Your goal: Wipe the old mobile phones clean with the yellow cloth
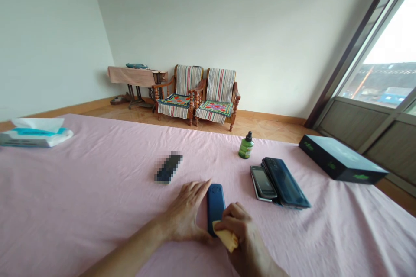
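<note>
A dark blue mobile phone (215,202) lies on the pink bedsheet (110,207), its back with a round camera area facing up. My left hand (186,214) braces it along the left side, fingers at the top corner and thumb at the bottom end. In my right hand (242,229) a bunched yellow cloth (228,238) is pinched and pressed on the phone's lower right part. The right fingers partly cover the phone's right edge.
A pixelated dark phone-like object (169,168) lies ahead. Rightward are a green bottle (246,147), a grey phone (263,181), a stack of dark blue phones (286,184) and a black box (344,158). Tissues (39,134) sit far left. Two wooden armchairs (216,91) stand beyond.
</note>
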### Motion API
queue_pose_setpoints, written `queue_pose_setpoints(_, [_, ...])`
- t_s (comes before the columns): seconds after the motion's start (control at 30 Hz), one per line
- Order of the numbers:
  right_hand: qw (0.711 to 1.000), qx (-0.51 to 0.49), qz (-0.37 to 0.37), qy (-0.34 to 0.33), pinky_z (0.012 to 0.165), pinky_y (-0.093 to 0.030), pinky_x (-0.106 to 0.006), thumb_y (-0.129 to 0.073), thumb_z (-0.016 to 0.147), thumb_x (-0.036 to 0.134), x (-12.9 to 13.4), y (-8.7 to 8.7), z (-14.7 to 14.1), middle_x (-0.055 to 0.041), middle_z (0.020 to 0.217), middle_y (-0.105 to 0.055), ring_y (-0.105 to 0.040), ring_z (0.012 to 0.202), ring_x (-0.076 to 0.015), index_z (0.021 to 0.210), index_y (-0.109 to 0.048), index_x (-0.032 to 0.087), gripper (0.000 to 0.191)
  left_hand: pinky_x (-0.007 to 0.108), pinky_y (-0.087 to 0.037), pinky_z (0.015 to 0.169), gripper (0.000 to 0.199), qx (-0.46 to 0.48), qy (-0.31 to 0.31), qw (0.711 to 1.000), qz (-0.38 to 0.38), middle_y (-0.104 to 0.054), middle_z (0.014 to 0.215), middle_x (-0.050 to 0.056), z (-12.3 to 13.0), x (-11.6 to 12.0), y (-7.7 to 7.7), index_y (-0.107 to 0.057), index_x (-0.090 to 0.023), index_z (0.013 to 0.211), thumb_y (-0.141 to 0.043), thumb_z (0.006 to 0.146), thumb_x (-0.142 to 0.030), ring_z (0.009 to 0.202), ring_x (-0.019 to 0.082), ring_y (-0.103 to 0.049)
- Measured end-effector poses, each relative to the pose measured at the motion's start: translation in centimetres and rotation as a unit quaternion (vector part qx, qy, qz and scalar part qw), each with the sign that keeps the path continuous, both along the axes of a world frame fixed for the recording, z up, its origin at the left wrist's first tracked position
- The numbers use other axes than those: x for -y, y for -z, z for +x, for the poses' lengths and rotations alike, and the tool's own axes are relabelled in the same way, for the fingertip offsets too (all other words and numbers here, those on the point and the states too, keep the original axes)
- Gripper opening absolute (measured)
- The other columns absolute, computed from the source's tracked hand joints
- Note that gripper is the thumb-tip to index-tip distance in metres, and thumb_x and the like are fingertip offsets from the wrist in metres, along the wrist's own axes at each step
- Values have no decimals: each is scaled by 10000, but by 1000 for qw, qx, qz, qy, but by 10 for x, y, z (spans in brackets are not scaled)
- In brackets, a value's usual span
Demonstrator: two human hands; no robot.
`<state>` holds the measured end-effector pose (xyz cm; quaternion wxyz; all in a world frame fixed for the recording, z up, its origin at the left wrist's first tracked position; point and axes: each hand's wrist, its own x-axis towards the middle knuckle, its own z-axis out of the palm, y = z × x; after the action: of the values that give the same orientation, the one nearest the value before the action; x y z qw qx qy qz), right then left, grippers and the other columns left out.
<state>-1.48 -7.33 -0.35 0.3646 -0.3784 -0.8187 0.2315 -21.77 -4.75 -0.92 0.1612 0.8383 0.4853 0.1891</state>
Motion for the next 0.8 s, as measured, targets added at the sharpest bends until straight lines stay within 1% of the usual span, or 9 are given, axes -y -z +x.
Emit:
queue_pose_setpoints(0.1, [992, -85, -85, 44, 572, -403, -255, -567, 696, -9, -8, -3, -5, -54, 723, -609, -583, 673, -169, 685, -743, 187, 263, 537, -260, 1084, 1216, 8, 3, 1000, 28, -350, 1464, 160, -1, 0, 4, -163, -203, 1479, -830, 505, -495, 1311, 386, -340])
queue_pose_setpoints(0.2, [973, -153, -162, 60, 545, -389, -237, -575, 720, 41, -15, -3, -11, -47, 717, -619, -579, 633, -150, 680, -757, 184, 235, 525, -268, 1086, 1216, 23, 3, 998, 51, -382, 1445, 138, -1, 1, 7, -184, -238, 1474, -856, 479, -430, 1299, 384, -360])
queue_pose_setpoints(0.37, [946, -245, -204, 62, 556, -383, -238, -655, 713, 163, -21, 3, -17, -45, 691, -630, -566, 636, -150, 650, -763, 175, 126, 528, -290, 1081, 1161, 43, -3, 999, 26, -408, 1432, 124, 4, 4, 3, -260, -264, 1453, -873, 473, -378, 1296, 382, -374])
queue_pose_setpoints(0.43, [923, -296, -235, 73, 535, -368, -230, -711, 680, 223, -22, 2, -16, -27, 633, -615, -530, 590, -132, 638, -754, 164, 85, 533, -295, 1081, 1193, 57, -12, 998, 17, -414, 1427, 131, 6, 4, 1, -266, -253, 1455, -889, 447, -391, 1294, 387, -374])
queue_pose_setpoints(0.47, [908, -318, -263, 75, 509, -350, -223, -732, 667, 256, -23, 0, -14, -15, 591, -597, -499, 551, -116, 636, -749, 157, 105, 537, -296, 1082, 1206, 65, -17, 998, 11, -414, 1426, 134, 7, 4, 0, -267, -248, 1456, -895, 439, -409, 1295, 390, -372])
queue_pose_setpoints(0.57, [856, -379, -348, 58, 475, -332, -208, -738, 664, 300, -26, -5, -5, 0, 555, -575, -456, 513, -97, 661, -739, 141, 159, 547, -296, 1086, 1209, 100, -20, 995, -12, -405, 1433, 146, 7, 2, -1, -278, -232, 1456, -876, 449, -535, 1300, 391, -370])
queue_pose_setpoints(0.63, [819, -435, -373, 29, 521, -382, -213, -723, 673, 264, -28, -6, 1, -15, 626, -614, -504, 575, -114, 696, -740, 142, 125, 533, -293, 1095, 1155, 130, -8, 991, -22, -397, 1441, 153, 6, 1, -3, -298, -216, 1449, -809, 508, -647, 1305, 380, -374])
queue_pose_setpoints(0.7, [785, -485, -385, 4, 567, -419, -225, -712, 678, 230, -31, -4, 5, -22, 691, -639, -540, 628, -131, 732, -740, 151, 100, 499, -291, 1108, 1038, 152, 7, 988, -23, -395, 1450, 144, 4, 0, -4, -340, -206, 1432, -710, 607, -716, 1315, 358, -376])
queue_pose_setpoints(0.8, [759, -517, -395, -15, 587, -440, -235, -715, 683, 224, -33, 1, 9, -22, 726, -650, -561, 655, -143, 765, -737, 160, 106, 467, -288, 1116, 893, 150, 27, 988, -25, -388, 1467, 121, 1, 0, -5, -375, -215, 1418, -573, 728, -746, 1335, 330, -366])
